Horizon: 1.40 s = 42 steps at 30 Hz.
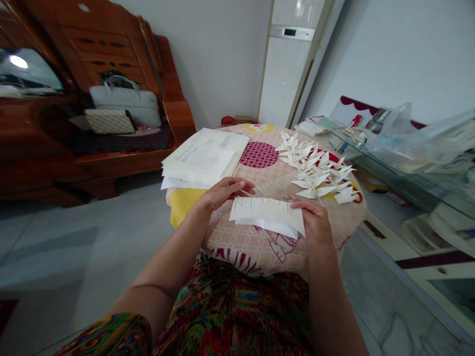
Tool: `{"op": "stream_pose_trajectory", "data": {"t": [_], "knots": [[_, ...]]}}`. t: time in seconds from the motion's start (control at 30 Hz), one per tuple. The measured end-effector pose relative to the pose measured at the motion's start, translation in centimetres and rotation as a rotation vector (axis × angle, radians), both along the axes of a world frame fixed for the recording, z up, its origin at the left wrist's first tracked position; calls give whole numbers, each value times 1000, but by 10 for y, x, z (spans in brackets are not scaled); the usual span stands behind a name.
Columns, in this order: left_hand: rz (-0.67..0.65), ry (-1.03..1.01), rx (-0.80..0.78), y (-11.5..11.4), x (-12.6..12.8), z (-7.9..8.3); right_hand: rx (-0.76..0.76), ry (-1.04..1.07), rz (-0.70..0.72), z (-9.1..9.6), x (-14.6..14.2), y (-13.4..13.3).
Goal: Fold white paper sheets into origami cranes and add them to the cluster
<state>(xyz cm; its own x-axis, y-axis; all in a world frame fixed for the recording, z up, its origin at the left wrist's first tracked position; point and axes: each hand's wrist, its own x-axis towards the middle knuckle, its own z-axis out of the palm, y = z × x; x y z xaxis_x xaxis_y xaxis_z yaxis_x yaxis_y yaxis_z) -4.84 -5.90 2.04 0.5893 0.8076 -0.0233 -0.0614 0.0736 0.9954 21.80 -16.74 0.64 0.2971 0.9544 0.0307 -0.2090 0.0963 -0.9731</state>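
Note:
My right hand (314,221) grips the right end of a folded sheet of printed paper (267,211), thumb on top. The paper is held over the round table, its lower layer hanging a little loose. Just above its left end is my left hand (230,191), fingers stretched out and apart; whether a fingertip touches the edge I cannot tell. Beyond the paper, a clear ruler-like strip (276,184) lies on the patterned cloth (230,237). To the left rests a stack of printed sheets (204,153). Several folded paper cranes (315,165) are heaped on the right.
A glass-topped stand (393,170) with plastic bags (401,136) and papers is close on the right. At the left stands a wooden bench (122,163) holding bags (128,104). A tall white air conditioner (284,74) is behind the table.

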Motion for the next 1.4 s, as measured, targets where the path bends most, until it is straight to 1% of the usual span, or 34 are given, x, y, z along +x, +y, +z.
{"op": "stream_pose_trajectory", "data": {"t": [0.07, 0.23, 0.3, 0.37, 0.47, 0.57, 0.63, 0.77, 0.83, 0.93, 1.0, 1.1, 1.17, 1.3, 1.4], "knots": [[-126, 62, 81, 1, 4, 9, 14, -41, 24, 0, 0, 0], [-462, 247, 294, 8, 21, 41, 61, -152, 41, 3, 0, 2], [-524, 281, 293, 11, 30, 50, 89, -199, 35, 7, -1, 4], [-556, 293, 258, 13, 37, 56, 117, -234, 22, 14, -2, 5], [-529, 287, 220, 14, 46, 57, 140, -254, 5, 25, -4, 6], [-430, 259, 188, 12, 51, 54, 117, -225, 16, 34, -6, 7], [-364, 236, 153, 10, 52, 50, 108, -179, 7, 36, -7, 9], [-305, 202, 84, 8, 48, 41, 113, -33, -40, 28, -7, 11], [-259, 176, 68, 8, 46, 35, 102, 28, -12, 20, -7, 11], [-160, 145, 47, 8, 44, 25, 72, 33, 56, 9, -6, 9], [-116, 141, 27, 6, 44, 21, 29, 30, 63, 4, -6, 8], [-103, 146, -1, 3, 45, 19, -34, 46, 11, 1, -6, 7], [-106, 139, -1, 1, 45, 19, -49, 47, -24, 0, -6, 7], [-150, 118, 1, -1, 43, 20, -32, 13, -67, -3, -5, 8], [-190, 113, -20, -1, 40, 17, -18, -1, -75, -4, -5, 8]]}}
